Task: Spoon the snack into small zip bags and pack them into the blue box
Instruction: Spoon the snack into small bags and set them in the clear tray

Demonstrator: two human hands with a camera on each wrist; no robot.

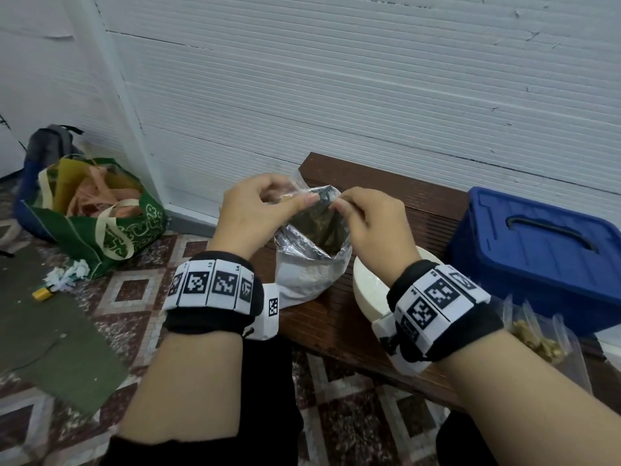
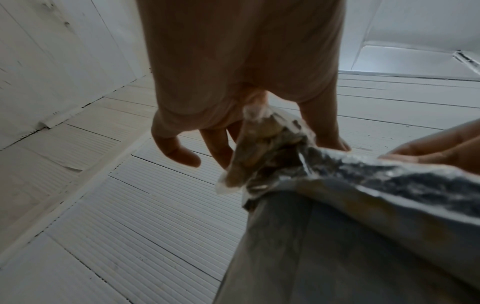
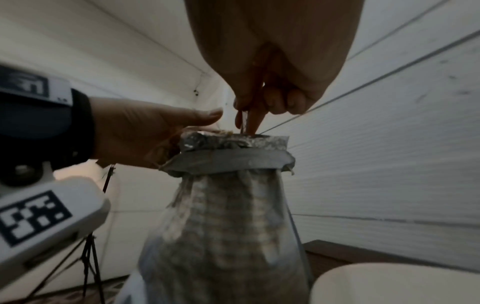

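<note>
A large silver foil snack bag stands open on the brown bench. My left hand pinches a small clear zip bag at the foil bag's rim. The left wrist view shows that small zip bag holding some snack. My right hand hovers over the mouth of the foil bag. In the right wrist view my right hand grips a thin metal spoon handle pointing down into the foil bag; the spoon's bowl is hidden. The blue box sits at the right with its lid on.
A white bowl lies under my right wrist. Filled small zip bags lie by the bench's front right edge. On the floor at left are a green tote bag, a backpack and crumpled paper. A white wall is right behind.
</note>
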